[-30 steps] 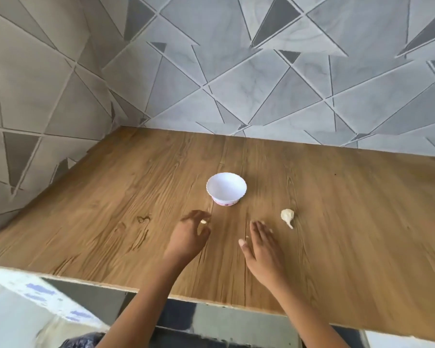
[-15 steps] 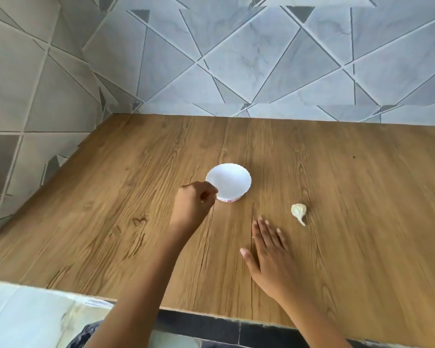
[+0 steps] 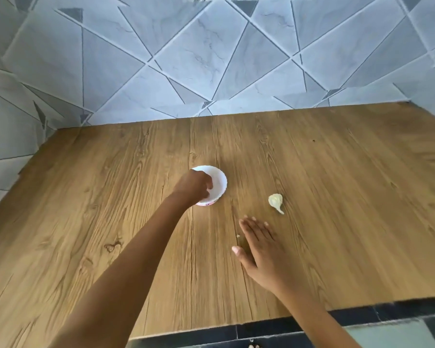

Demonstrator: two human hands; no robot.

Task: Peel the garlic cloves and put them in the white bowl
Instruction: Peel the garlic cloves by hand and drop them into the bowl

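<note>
Garlic bulb [image 3: 276, 200] lies near your right hand [image 3: 260, 249] | that hand flat, fingers straight, on wooden table [image 3: 337, 197] | your left hand [image 3: 195, 187] curls over white bowl [image 3: 220, 183], grip contents unclear.

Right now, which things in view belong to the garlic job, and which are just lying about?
Job: white bowl; garlic piece; left hand over the bowl; right hand flat on the wooden table.
Lying about: tiny pale scrap beside the right hand; tiled wall.

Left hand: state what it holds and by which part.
Cannot tell: the left hand curls over the white bowl, and its fingertips are hidden.
</note>
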